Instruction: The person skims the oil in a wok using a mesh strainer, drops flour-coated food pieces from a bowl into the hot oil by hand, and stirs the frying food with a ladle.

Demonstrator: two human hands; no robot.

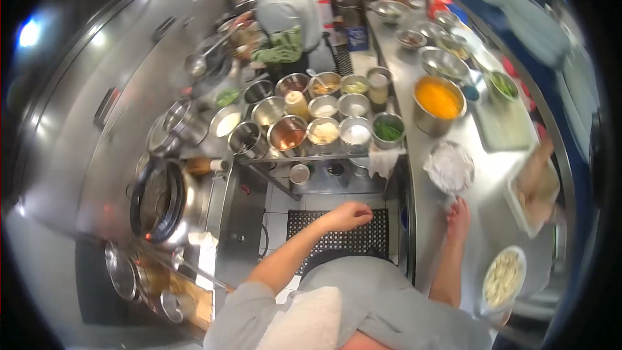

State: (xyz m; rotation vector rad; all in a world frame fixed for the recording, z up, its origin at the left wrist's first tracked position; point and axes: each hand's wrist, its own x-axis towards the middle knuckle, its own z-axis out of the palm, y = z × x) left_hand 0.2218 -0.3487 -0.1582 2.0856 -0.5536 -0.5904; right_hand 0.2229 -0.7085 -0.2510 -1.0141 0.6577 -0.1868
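Note:
Over the black floor mat, in front of my body, my left hand (pixel 348 216) hangs with its fingers loosely curled. I see nothing held in it. At the right-hand steel counter, my right hand (pixel 457 220) reaches forward with fingers stretched toward the near side of a round bowl (pixel 449 168) that looks lined or covered with crumpled white cloth or paper. Whether the fingertips touch its rim I cannot tell. Beyond this bowl stands a steel pot of orange liquid (pixel 440 99). A white tray with pale raw meat or fish (pixel 536 188) lies to the right.
Several steel containers of ingredients (pixel 323 131) fill the station ahead. On the left is a large round cooker (pixel 162 201). An oval dish of pale pieces (pixel 505 277) is on the counter's near right. A co-worker (pixel 285 19) stands at the far-left stove with a ladle.

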